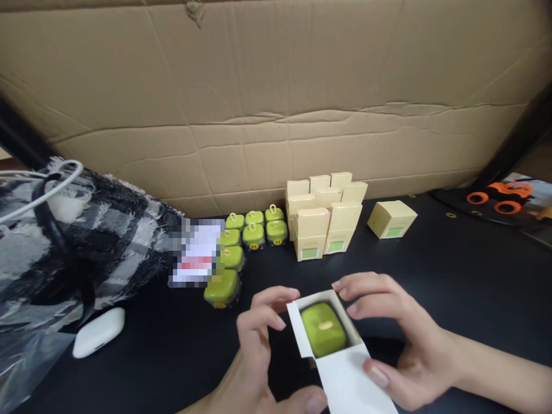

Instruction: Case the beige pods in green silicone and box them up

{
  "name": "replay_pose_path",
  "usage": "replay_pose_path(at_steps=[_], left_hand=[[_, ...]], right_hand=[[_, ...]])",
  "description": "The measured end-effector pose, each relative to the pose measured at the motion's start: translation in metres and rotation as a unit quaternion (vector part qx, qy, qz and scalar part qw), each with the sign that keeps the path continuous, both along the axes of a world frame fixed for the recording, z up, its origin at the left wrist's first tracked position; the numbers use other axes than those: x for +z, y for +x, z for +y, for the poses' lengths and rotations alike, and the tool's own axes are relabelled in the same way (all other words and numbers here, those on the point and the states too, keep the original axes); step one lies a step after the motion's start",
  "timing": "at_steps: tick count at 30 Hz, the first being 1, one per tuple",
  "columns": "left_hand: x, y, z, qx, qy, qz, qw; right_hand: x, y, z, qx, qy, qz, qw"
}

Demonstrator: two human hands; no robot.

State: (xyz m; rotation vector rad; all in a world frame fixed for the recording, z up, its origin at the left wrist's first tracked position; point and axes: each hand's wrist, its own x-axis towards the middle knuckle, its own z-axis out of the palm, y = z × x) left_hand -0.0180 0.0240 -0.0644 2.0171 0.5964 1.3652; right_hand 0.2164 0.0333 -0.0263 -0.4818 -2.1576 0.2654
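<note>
A small open box [353,330] stands in front of me, its white flaps [351,379] folded outward. Inside it sits a green square-topped case [323,330] with a pale yellow loop on its lid. My right hand [401,339] grips the box, fingertips at the right rim and thumb on the long front flap. My left hand [263,351] curves around the left side. Its index fingertip is at the far left corner and its thumb meets the edge of the long flap. The box's underside is hidden.
Several green-lidded cases [222,287] stand in rows at left, beside a blurred white packet [196,253]. Tall-flapped cream boxes [310,236] cluster at the back; one closed box [392,218] sits to their right. A white oval case [99,332], checked cloth [125,236] and orange-wheeled toy [502,195] lie around.
</note>
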Motion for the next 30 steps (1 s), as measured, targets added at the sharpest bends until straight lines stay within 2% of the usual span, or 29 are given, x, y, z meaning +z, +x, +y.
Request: replay_pose_path(at_steps=[4,9,13,16,18,20,23,27,30], left_hand=[[0.014,-0.004,-0.004,0.002,0.011,0.132,0.991],[0.027,-0.003,-0.009,-0.001,-0.041,0.145,0.989],[0.021,-0.005,-0.006,-0.038,-0.042,0.132,0.99],[0.014,-0.009,-0.002,-0.057,-0.023,0.141,0.988],[0.012,-0.009,0.0,-0.055,-0.012,0.15,0.987],[0.012,-0.008,-0.001,-0.041,-0.011,0.156,0.987],[0.015,-0.003,-0.004,-0.033,-0.02,0.129,0.991],[0.017,0.002,-0.009,-0.037,-0.059,0.029,0.997],[0.016,0.004,-0.009,-0.045,-0.063,0.018,0.997]], right_hand=[[0.007,0.003,0.007,0.03,0.034,-0.059,0.997],[0.007,0.01,0.011,0.067,0.042,-0.084,0.993],[0.002,0.011,0.005,0.037,0.049,-0.088,0.994],[0.007,0.01,-0.001,0.041,0.057,-0.075,0.995],[0.013,0.008,-0.005,0.021,0.046,-0.057,0.997],[0.017,0.005,-0.009,-0.012,-0.008,-0.03,0.999],[0.017,-0.001,-0.01,-0.031,-0.147,0.02,0.989],[0.011,-0.008,-0.007,-0.01,-0.329,0.076,0.941],[0.011,-0.01,-0.004,0.005,-0.401,0.09,0.912]])
